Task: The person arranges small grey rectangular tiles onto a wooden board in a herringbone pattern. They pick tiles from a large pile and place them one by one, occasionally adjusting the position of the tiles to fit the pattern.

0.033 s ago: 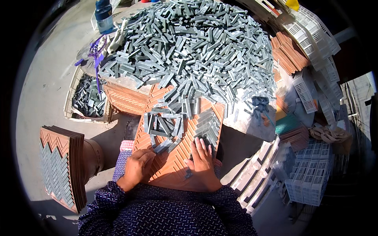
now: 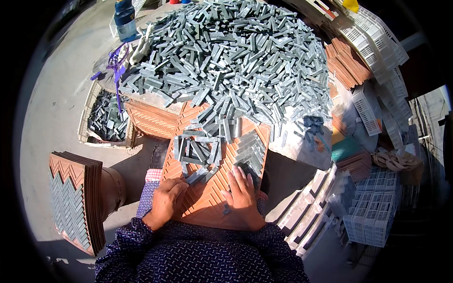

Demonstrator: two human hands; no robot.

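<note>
A terracotta-coloured moulded tray (image 2: 214, 200) with zigzag grooves lies tilted across my lap. My right hand (image 2: 243, 193) rests palm down on its right side, fingers stretched over grey stone strips (image 2: 250, 151) set in a herringbone pattern. Part of that pattern is hidden under the hand. My left hand (image 2: 166, 200) is at the tray's left edge, its fingers curled and pressed together. Whatever they may hold is hidden. Just beyond it, loose grey strips (image 2: 198, 153) lie in a small heap on the tray.
A large pile of grey stone strips (image 2: 236, 61) covers the table ahead. At left are a stack of trays (image 2: 75, 203), a crate of dark pieces (image 2: 107, 115) and a blue bottle (image 2: 125, 21). White plastic crates (image 2: 370, 207) and a pallet (image 2: 306, 203) stand at right.
The tray and my hands sit very slightly farther right in the picture. Both hands keep nearly the same pose.
</note>
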